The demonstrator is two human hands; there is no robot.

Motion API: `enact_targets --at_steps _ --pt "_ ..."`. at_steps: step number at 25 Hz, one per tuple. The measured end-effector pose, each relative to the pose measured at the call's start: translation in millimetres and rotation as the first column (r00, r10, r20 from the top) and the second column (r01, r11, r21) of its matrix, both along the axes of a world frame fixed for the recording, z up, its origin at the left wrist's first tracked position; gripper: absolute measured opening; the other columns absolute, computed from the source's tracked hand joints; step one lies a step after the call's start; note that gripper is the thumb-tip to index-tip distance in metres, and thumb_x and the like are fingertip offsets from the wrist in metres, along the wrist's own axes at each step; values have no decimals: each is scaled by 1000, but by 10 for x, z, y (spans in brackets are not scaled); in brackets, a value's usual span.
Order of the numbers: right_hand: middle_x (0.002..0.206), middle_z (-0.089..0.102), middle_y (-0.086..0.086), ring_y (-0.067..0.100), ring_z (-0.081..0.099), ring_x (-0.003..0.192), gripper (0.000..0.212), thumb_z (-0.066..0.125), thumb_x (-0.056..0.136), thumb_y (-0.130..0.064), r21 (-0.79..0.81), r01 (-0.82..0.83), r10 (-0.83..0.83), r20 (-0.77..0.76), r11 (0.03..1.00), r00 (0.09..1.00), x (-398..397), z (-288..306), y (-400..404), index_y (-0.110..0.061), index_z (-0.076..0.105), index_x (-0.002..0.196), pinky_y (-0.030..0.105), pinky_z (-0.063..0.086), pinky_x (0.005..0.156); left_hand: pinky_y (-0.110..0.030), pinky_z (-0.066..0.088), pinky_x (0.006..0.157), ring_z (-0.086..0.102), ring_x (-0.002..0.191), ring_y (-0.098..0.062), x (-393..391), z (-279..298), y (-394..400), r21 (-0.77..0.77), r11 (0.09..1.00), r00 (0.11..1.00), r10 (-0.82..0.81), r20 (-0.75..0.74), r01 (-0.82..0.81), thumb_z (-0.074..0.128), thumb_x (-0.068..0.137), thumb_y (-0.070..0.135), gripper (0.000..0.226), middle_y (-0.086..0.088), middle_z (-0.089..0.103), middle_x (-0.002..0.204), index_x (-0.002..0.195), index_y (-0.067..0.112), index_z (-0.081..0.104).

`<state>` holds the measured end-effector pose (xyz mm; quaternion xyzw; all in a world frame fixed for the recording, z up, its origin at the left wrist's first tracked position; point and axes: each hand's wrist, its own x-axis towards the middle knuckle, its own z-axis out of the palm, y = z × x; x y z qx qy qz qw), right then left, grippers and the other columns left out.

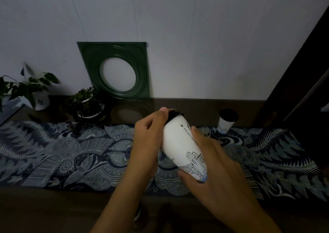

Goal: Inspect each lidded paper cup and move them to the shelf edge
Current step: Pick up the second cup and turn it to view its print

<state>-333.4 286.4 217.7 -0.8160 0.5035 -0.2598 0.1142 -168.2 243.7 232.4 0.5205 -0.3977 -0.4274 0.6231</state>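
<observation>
A white paper cup point(179, 143) with a black lid and a line drawing near its base is held tilted above the patterned cloth, lid pointing away from me. My left hand point(148, 136) grips its upper part, fingers at the lid. My right hand point(210, 163) wraps the lower part and base. A second lidded paper cup point(226, 121) stands upright to the right, at the back of the shelf near the wall.
A blue patterned cloth point(80, 154) covers the brown shelf point(53, 209). Two potted plants point(87, 102) point(33, 92) stand at the back left. A dark green square frame point(117, 70) leans on the wall. A dark door edge point(306, 83) rises at the right.
</observation>
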Motion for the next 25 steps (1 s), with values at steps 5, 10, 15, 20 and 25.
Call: enact_targets --at_steps 5,10,15,20,25 --pt "112 75 -15 11 76 87 77 83 56 -54 498 -388 -223 791 776 570 -59 59 -66 -47 59 128 21 59 62 -31 56 71 72 81 -17 65 -13 -32 -59 991 991 -121 -58 118 56 90 52 36 -4 80 85 92 28 83" --pt "88 75 20 32 71 58 78 94 55 -49 526 -715 -479 825 461 299 -37 133 -94 -12 68 119 33 55 45 -28 60 67 75 81 -15 49 17 -66 -71 990 966 -134 -222 121 59 88 48 34 -3 80 86 87 24 83" --pt "127 43 -43 -2 61 102 89 65 62 -70 276 -52 -52 358 960 932 36 156 -91 -75 15 136 18 54 80 -35 49 64 64 75 -25 19 32 -142 -40 999 990 -22 -142 17 63 76 55 35 -10 71 78 73 23 77" --pt "129 44 -46 -10 57 108 83 63 65 -68 190 -101 16 403 977 915 27 109 -111 -72 23 138 13 52 83 -30 57 67 73 79 -16 62 -1 -133 -51 996 984 -85 -155 78 60 84 52 35 -3 79 83 87 26 82" --pt "108 77 8 34 76 71 73 94 53 -52 498 -645 -377 866 579 329 -33 166 -135 -38 69 120 33 59 50 -33 59 79 73 96 -22 72 13 -94 -64 993 961 -117 -251 104 62 81 55 45 -11 79 103 103 20 81"
